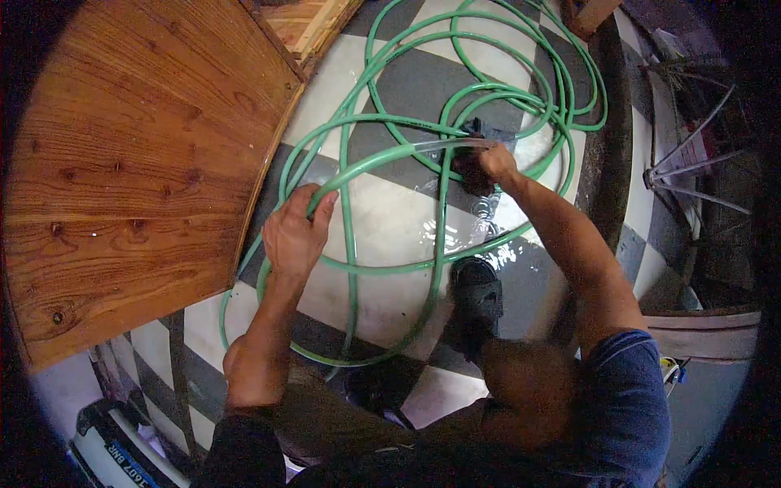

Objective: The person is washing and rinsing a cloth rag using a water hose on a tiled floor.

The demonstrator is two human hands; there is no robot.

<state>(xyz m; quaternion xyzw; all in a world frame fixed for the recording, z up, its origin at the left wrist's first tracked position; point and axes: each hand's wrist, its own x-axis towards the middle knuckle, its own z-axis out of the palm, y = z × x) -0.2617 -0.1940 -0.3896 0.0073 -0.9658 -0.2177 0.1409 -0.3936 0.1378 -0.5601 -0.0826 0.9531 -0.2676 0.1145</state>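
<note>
Head view: left hand (pixel 294 232) has its fingers wrapped around a green hose (pixel 366 165), thumb on the near side, a short way back from the open end. That end points to the person's right. A clear stream of water (pixel 443 145) leaves it and runs roughly level to the right hand (pixel 498 165).

Right hand: arm stretched forward, fingers curled, up against a dark item (pixel 474 175). Shadow hides the fingertips, so can't tell whether they grip it or only press on it. Can't identify the item either.

Rest of the hose lies in loose, overlapping loops on the checkered tile floor (pixel 382 215), mostly ahead of the person and between the arms. One loop passes below the left wrist, back toward the person. Water (pixel 486 232) pooled on the tiles just below the dark item, shiny with reflections.

Dark strapped sandal (pixel 477 294) on the floor, nearer the person than the wet patch. Hose strand passes just beyond its toe.

Left side: large wooden panel (pixel 146 179), brown with knots, left of the left hand and apart from it. Lower left corner: white-and-dark object (pixel 122 447), partly cut off.

Right side: dark ledge (pixel 604 183) along the floor, thin metal rods (pixel 687 175) fanning from a hub past it, pale container (pixel 695 325) near the right elbow. Right upper arm in a dark blue sleeve (pixel 626 390).
</note>
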